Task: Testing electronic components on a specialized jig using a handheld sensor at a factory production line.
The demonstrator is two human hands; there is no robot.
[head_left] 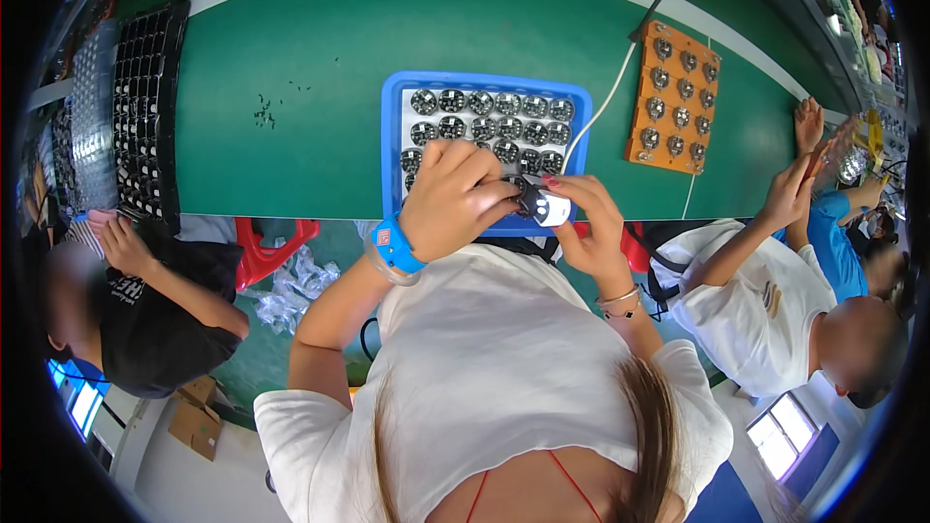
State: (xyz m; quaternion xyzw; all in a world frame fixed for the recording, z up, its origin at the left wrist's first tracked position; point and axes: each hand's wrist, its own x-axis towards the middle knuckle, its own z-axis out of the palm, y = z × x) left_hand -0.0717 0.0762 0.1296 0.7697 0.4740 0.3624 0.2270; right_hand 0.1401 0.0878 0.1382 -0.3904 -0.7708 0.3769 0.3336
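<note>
In front of me a blue tray (390,107) holds rows of small round black parts (480,103) on a white liner. Over its near right corner my right hand (593,228) grips a small black-and-white part (549,207) between thumb and fingers. My left hand (455,189) reaches in from the other side, its fingers closed against the dark end of that same part. A thin white cable (603,108) runs down to the held part. My fingers hide the lower rows of the tray.
An orange board (675,97) with round metallic parts lies to the right. On the left stands a black gridded tray (147,111), and small dark bits (264,114) are scattered on the green table (291,29). Co-workers sit on both sides; a red stool (262,257) is below.
</note>
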